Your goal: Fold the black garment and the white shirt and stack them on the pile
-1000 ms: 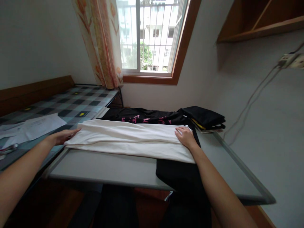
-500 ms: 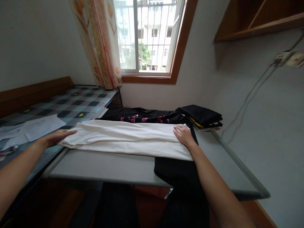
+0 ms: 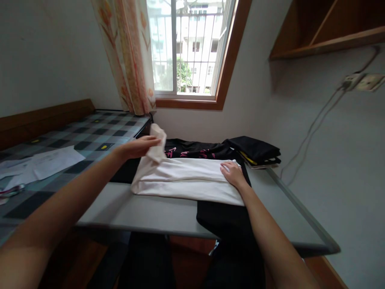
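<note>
A long white cloth lies across the grey table. My left hand pinches its left end, lifted and folded up above the rest, slightly blurred. On the cloth's right end rests my right hand, palm down with its fingers fairly spread. Behind and under the white cloth is a black garment with pink lettering. Black fabric also hangs over the table's front edge on the right.
Folded dark clothes are stacked at the table's back right. On the left is a checked bed with white papers. A curtain hangs beside the barred window. A wooden shelf juts out upper right.
My left hand has moved right and up, carrying the white cloth's left end over toward the middle. My right hand remains on the right end.
</note>
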### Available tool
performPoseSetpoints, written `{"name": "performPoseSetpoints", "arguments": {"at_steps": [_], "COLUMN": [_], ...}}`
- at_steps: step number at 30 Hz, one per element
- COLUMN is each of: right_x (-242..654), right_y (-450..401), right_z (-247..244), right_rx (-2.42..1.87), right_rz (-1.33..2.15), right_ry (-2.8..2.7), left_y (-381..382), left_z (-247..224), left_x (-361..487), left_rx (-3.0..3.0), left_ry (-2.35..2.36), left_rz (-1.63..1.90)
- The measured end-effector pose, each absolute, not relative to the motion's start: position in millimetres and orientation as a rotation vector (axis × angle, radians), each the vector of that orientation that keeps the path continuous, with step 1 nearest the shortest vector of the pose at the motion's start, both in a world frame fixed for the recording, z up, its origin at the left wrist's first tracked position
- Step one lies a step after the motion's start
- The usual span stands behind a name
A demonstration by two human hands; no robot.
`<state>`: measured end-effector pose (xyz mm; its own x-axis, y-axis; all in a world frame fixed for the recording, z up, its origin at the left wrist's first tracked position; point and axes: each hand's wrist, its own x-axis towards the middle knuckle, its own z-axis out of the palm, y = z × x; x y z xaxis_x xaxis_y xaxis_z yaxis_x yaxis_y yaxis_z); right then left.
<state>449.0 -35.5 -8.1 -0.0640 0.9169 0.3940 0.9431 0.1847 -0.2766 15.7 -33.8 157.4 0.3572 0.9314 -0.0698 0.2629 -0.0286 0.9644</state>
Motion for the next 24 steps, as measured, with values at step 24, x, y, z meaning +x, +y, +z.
{"name": "performPoseSetpoints", "arguments": {"at_steps": [24], "right_x": [310], "right_y": [-25], "right_z": [48], "right_rx": [-1.830], "right_rz": [0.497], "right_ry": [-1.949], "left_y": [-115], "left_z": [47], "left_x": [-5], "left_rx": [3.015], "left_ry": [1.137], "left_rz": [0.238]}}
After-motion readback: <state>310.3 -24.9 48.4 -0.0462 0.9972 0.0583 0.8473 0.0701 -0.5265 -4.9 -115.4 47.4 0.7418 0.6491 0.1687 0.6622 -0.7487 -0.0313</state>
